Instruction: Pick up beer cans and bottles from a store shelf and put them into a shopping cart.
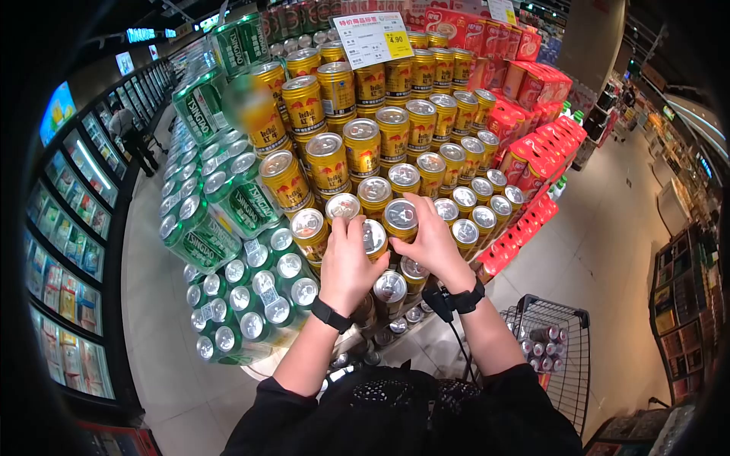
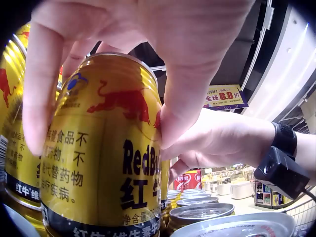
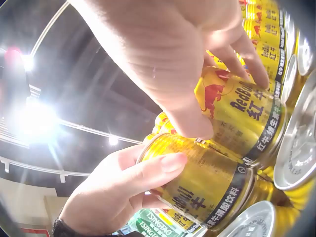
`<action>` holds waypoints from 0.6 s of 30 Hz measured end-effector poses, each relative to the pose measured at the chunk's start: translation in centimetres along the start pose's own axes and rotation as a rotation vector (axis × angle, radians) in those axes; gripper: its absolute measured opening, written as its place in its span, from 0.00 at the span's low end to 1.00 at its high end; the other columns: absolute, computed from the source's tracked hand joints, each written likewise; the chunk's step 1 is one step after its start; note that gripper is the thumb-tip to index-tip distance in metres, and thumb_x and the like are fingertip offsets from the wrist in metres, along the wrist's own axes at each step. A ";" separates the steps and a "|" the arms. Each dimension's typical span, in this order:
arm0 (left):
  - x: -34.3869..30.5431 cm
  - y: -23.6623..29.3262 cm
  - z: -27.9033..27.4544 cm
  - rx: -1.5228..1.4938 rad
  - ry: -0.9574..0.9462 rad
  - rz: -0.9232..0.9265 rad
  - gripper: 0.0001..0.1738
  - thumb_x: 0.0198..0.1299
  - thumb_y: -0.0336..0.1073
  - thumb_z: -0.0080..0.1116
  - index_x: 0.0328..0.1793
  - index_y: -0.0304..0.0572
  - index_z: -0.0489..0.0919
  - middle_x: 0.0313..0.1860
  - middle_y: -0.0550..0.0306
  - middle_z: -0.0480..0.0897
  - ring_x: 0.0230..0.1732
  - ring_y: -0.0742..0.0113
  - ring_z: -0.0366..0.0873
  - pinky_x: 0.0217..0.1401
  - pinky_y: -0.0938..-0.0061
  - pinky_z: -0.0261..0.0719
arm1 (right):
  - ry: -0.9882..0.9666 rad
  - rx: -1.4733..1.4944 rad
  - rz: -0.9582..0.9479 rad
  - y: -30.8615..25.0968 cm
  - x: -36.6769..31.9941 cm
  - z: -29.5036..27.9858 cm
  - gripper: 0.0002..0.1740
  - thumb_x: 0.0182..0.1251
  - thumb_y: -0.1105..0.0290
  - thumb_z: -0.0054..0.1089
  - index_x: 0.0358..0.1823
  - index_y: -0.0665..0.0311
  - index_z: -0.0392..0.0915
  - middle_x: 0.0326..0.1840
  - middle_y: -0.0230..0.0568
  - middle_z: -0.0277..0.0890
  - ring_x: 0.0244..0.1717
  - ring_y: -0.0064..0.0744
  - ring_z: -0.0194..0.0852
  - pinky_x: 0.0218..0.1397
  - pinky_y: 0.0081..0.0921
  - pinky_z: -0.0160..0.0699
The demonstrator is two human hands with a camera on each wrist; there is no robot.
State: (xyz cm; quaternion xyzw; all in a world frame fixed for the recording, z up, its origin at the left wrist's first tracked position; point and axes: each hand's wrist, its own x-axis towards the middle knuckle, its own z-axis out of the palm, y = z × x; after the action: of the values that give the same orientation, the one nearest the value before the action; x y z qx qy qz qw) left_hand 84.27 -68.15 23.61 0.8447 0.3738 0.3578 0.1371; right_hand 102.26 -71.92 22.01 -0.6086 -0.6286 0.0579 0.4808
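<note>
In the head view my left hand (image 1: pixel 347 264) grips a gold Red Bull can (image 1: pixel 372 239) from above. The left wrist view shows thumb and fingers on opposite sides of that upright can (image 2: pixel 108 143), its red bull logo facing the camera. Just to its right, my right hand (image 1: pixel 436 245) holds a second gold Red Bull can (image 1: pixel 401 216) near the top. In the right wrist view the right thumb and fingers span this can (image 3: pixel 242 111), close beside the can in my left hand (image 3: pixel 111 192). Rows of matching cans (image 1: pixel 363 146) rise in tiers behind both hands.
Green Tsingtao beer packs (image 1: pixel 199 235) are stacked on the left, red cartons (image 1: pixel 525 163) on the right. A price sign (image 1: pixel 371 39) stands atop the gold cans. A shopping cart (image 1: pixel 576 342) with cans is at lower right. Fridges (image 1: pixel 76 251) line the left aisle, where a person (image 1: pixel 125 125) stands.
</note>
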 end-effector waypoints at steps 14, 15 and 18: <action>-1.5 12.3 -2.7 -0.478 0.234 0.216 0.41 0.40 0.31 0.82 0.63 0.33 0.74 0.57 0.50 0.79 0.55 0.61 0.79 0.61 0.69 0.76 | 0.489 -0.006 0.047 -3.4 -11.1 -19.3 0.41 0.42 0.72 0.79 0.63 0.64 0.71 0.57 0.44 0.73 0.57 0.38 0.77 0.60 0.31 0.77; -1.7 13.4 -1.7 -0.545 0.218 0.270 0.41 0.40 0.30 0.82 0.64 0.33 0.74 0.57 0.51 0.79 0.55 0.61 0.79 0.61 0.69 0.76 | 0.535 -0.046 0.067 -3.7 -12.8 -20.9 0.41 0.42 0.73 0.79 0.63 0.64 0.71 0.56 0.44 0.73 0.57 0.37 0.78 0.60 0.30 0.77; -2.4 17.7 1.6 -0.685 0.027 0.308 0.41 0.41 0.30 0.82 0.63 0.34 0.74 0.56 0.51 0.79 0.54 0.61 0.79 0.61 0.68 0.77 | 0.625 -0.197 0.187 -4.6 -18.5 -25.6 0.41 0.41 0.74 0.79 0.63 0.64 0.72 0.56 0.42 0.73 0.56 0.36 0.77 0.59 0.28 0.78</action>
State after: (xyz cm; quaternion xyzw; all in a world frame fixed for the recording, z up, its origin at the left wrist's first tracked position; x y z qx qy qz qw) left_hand 93.72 -81.96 30.16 0.7913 0.1026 0.4898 0.3513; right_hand 112.51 -101.45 28.78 -0.6953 -0.3949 -0.1485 0.5818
